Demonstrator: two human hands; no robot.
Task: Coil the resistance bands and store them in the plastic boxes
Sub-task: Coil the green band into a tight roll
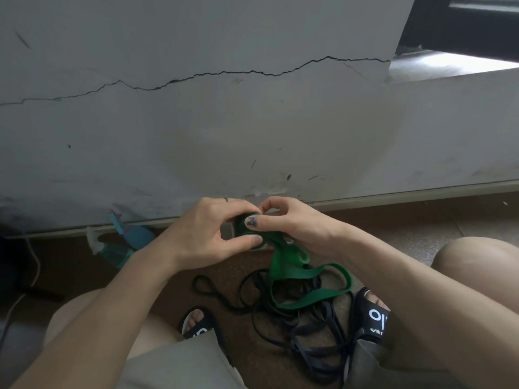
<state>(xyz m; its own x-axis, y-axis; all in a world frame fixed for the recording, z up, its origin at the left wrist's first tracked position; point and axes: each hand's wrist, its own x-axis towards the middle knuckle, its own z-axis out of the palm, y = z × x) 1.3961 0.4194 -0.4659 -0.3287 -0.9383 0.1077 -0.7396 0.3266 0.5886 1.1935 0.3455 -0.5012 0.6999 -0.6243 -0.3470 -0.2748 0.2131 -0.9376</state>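
Where our fingers (254, 240) meet, just above the floor and close to the wall, they pinch a tight green coil (243, 226) between them. Our left hand (209, 233) closes on it from the left, thumb underneath, while our right hand (286, 220) closes on it from the right, its thumb, with a dark nail, pressed flat across the front of the coil. From the coil the rest of the green band (309, 284) hangs down and loops loosely over the brown floor (157, 276). Under that loose loop lies a tangle of dark bands (306, 332), spread between our two feet in black slides (372, 318). Behind our hands something pale and box-like shows, but it is too hidden to tell what it is. To the left, a teal spray bottle (120, 248) lies on the floor against the cracked grey wall (224, 122), with a white cable (36, 265) further left.
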